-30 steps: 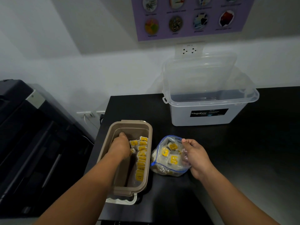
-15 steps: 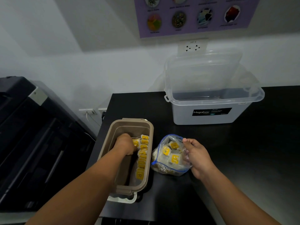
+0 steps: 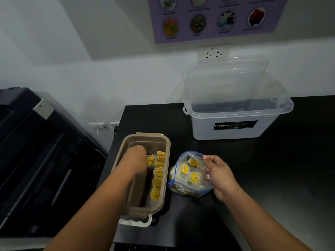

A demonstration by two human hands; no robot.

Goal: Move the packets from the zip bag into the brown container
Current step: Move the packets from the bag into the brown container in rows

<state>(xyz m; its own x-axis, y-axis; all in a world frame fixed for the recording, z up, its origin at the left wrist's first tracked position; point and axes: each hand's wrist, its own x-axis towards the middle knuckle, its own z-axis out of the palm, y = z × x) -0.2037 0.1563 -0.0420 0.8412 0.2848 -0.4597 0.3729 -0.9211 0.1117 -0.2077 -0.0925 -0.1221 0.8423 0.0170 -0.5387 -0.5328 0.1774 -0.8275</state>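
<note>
Your left hand is down inside the brown container, knuckles up. Its fingers are hidden, so I cannot tell whether it grips anything or lies slack. Your right hand pinches the open mouth of the zip bag, which lies on the counter just right of the container, close against its wall.

The risk is on the way out: lift the left hand carelessly and you could topple the row of packets standing on edge along the container's right wall, or drag one out with your fingers. The container's left side also sits at the counter's edge, so a hard sideways push could slide it off.

The packets are small pale sachets with yellow labels. Several more show through the bag's clear film, so the job looks only partly done
</note>
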